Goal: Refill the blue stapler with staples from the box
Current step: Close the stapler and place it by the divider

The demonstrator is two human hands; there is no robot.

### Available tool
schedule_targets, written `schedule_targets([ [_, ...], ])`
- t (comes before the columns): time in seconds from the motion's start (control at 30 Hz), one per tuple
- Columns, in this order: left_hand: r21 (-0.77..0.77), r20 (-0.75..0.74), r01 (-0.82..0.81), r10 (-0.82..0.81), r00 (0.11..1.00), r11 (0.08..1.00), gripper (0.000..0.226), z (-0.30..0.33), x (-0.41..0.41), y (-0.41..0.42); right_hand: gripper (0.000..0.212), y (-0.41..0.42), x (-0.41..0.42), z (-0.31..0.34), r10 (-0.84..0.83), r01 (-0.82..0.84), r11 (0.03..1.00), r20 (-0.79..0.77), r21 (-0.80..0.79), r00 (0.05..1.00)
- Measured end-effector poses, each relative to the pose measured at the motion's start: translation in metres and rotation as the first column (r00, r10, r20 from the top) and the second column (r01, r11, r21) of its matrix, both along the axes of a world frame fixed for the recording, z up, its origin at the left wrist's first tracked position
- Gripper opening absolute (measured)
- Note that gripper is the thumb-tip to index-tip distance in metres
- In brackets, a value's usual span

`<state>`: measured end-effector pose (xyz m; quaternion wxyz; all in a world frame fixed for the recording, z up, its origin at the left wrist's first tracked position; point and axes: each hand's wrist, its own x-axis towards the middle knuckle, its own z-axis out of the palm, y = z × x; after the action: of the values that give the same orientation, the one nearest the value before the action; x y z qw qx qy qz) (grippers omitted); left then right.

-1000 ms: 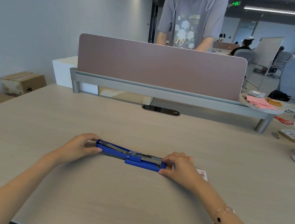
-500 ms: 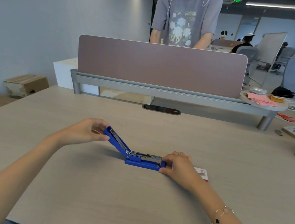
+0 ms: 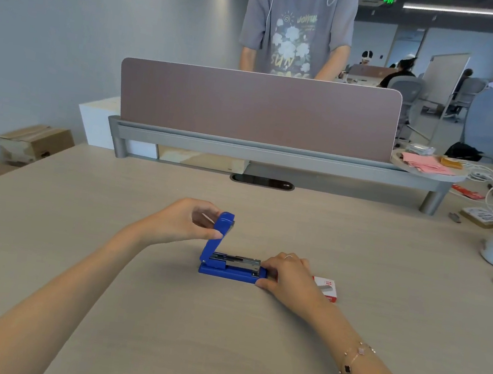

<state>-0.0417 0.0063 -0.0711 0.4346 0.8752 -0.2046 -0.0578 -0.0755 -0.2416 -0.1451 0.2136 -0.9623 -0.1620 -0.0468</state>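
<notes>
Desk (image 3: 157, 317): broad, pale wood-grain laminate, matte. At its far edge we note a flat mauve divider panel (image 3: 257, 109) with rounded corners. Stapler (image 3: 228, 271), glossy blue plastic, lies mid-desk; its lid stands nearly upright at the hinge, baring the shiny metal staple channel. Left hand (image 3: 183, 222) pinches the lid's tip between thumb and curled fingers. Right hand (image 3: 288, 276), fingers bent, grips the base's front end. Small red-and-white cardboard box (image 3: 327, 288) sits just behind that hand.
</notes>
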Motion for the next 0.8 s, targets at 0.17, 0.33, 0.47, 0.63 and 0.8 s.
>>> schedule_targets([
  [0.17,0.09,0.049,0.04,-0.044,0.998,0.995,0.029,-0.008,0.0,-0.024,0.025,0.0,-0.002,0.001,0.0,0.0,1.0,0.001,0.011,1.0],
  [0.33,0.199,0.062,0.104,-0.118,0.991,0.975,0.027,-0.015,0.002,-0.041,0.026,0.0,-0.004,0.002,-0.006,0.006,1.0,-0.003,0.018,1.0],
  [0.47,0.289,0.072,0.146,-0.173,0.982,0.946,0.025,-0.024,0.003,-0.05,0.025,0.0,-0.004,0.004,-0.008,0.008,1.0,-0.01,0.003,1.0],
  [0.63,0.283,0.083,0.143,-0.173,0.981,0.949,0.025,-0.027,0.002,-0.05,0.024,0.0,-0.004,0.005,-0.01,0.01,1.0,-0.014,-0.001,1.0],
  [0.8,0.285,0.097,0.118,-0.151,0.984,0.951,0.026,-0.027,0.002,-0.042,0.026,-0.001,-0.004,0.005,-0.024,0.026,0.999,-0.06,0.021,0.998],
])
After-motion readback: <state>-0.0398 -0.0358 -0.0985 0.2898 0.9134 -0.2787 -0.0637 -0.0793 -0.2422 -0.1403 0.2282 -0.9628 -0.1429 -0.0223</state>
